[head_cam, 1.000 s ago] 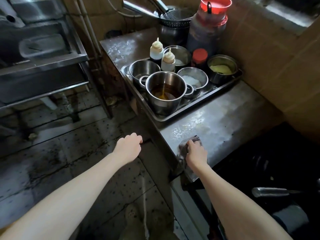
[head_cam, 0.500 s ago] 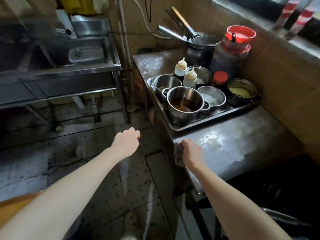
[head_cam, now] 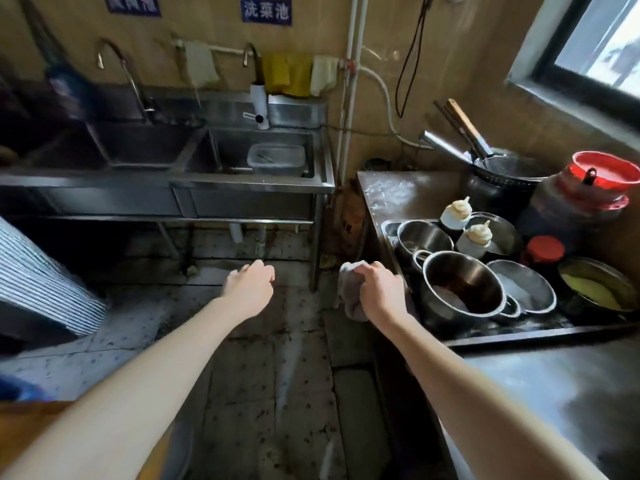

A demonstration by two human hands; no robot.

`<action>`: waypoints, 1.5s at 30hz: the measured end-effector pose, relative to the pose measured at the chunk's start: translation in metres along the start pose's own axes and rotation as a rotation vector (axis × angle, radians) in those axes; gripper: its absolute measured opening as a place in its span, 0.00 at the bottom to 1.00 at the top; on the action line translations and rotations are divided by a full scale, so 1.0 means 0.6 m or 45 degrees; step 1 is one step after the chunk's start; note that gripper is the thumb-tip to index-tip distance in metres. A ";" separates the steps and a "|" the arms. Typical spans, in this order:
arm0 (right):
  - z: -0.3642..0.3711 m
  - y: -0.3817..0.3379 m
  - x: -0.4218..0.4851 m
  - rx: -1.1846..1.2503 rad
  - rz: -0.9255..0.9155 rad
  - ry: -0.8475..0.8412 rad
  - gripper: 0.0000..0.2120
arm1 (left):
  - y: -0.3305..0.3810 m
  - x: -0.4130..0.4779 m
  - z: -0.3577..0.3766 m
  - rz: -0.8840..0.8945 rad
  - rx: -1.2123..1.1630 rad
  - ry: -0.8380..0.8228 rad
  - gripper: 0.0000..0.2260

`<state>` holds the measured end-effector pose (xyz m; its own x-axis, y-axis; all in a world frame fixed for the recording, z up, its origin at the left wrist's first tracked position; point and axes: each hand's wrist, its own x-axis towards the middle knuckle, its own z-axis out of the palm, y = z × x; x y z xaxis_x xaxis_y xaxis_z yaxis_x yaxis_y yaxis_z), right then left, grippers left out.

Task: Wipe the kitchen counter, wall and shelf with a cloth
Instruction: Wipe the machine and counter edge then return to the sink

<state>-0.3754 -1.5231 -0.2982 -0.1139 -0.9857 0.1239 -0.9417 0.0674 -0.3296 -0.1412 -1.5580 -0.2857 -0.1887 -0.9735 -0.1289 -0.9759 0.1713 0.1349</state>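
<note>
Cloth (head_cam: 348, 289) sits bunched in curled fingers of the right hand (head_cam: 379, 292); the left hand (head_cam: 251, 289) hangs loosely curled, empty.

Right hand (head_cam: 379, 294) grips grey cloth (head_cam: 350, 293) at counter (head_cam: 408, 194) edge; left hand (head_cam: 250, 289) loosely curled, free.

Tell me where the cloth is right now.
Head view, right of centre: the grey cloth is gripped in the right hand at the edge of the counter, just left of the big steel pot.
</note>
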 end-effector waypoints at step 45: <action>0.282 -0.173 0.881 0.167 0.048 -0.146 0.16 | -0.288 0.767 -0.065 -0.176 -0.150 -0.035 0.10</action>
<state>-0.2846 -2.0774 -0.3569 -0.1044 -0.9945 0.0038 -0.8873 0.0915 -0.4520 -0.0552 -2.0415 -0.3301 -0.0583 -0.9818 -0.1808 -0.9736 0.0158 0.2278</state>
